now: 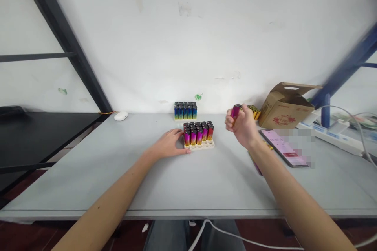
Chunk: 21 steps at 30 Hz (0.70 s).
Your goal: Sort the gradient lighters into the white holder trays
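Note:
My right hand [243, 123] is raised over the table, its fingers wrapped round a magenta and gold lighter [235, 112] with a dark top. My left hand [171, 144] rests on the table, thumb and fingers apart, touching the left side of a white rack [203, 146]. Several magenta, red and gold lighters [199, 136] stand upright in that rack, and empty holes show along its front row. Behind it, a second rack bears several blue and green lighters [185, 111]. Yellow lighters [255, 112] stand partly hidden behind my right hand.
An open cardboard box [284, 110] sits at the back right, with a phone [284, 147] in front of it. White power strips [332, 136] and cables lie further right. A white rounded object [121, 116] is at the back left of the grey table [118, 188].

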Tool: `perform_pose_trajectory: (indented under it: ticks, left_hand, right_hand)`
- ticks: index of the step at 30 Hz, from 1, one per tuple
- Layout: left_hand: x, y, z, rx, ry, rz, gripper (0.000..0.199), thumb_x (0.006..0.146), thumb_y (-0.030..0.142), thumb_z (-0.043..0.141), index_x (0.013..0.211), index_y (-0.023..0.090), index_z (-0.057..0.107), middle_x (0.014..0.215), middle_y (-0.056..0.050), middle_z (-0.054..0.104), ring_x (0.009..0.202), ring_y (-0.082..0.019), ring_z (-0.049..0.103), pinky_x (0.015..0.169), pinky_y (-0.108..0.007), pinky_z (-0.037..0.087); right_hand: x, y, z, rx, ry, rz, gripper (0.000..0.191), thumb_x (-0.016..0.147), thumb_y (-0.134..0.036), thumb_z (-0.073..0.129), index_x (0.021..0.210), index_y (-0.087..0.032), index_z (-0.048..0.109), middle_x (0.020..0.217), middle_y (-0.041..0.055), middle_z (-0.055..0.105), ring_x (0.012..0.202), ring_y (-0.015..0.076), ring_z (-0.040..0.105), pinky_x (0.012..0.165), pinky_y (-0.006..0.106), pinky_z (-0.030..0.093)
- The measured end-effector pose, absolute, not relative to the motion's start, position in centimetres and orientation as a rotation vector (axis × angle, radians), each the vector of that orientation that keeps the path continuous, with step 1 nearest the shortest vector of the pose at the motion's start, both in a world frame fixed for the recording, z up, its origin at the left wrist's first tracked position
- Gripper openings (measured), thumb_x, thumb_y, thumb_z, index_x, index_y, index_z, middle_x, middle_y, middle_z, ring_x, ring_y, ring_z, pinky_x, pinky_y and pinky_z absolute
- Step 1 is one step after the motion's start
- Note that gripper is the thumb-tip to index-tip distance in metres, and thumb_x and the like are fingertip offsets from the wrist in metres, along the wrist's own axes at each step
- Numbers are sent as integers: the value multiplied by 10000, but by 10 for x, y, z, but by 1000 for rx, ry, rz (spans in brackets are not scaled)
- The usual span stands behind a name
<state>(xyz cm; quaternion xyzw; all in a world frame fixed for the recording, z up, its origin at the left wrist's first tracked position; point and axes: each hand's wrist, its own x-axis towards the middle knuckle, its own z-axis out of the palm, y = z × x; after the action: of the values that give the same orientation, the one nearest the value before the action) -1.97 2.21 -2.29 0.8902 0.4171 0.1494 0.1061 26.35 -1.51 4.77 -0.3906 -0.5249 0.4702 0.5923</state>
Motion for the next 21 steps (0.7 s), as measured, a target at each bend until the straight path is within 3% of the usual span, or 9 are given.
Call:
perform_pose_trajectory:
  ticks: [4,12,21]
  left_hand:
    - [-20,24,-26,2617,1201,470,811,743,778,592,1324,214,558,1394,-135,532,1300,-363,483,1080,-470,403]
    - [-19,23,-25,2639,1175,485,768,751,763,601,1298,226,568,1407,-121,525,1291,-349,492,1110,-467,376]
    - [-20,21,-20,2613,1235,439,800,744,765,601,1319,210,560,1422,-126,509,1301,-367,480,1099,-466,390]
  right_hand:
    - [228,-15,50,-846,-1148,1330,458,846,-651,356,640,-243,363,582,-43,251,489,130,281,417,241,256]
    - [223,-20,31,-795,-1138,1452,428,831,-620,343,619,-249,310,583,-35,254,520,153,324,472,280,365]
    - [222,-20,24,-752,-1107,1555,380,867,-575,379,718,-233,454,617,-36,336,547,143,416,562,297,475]
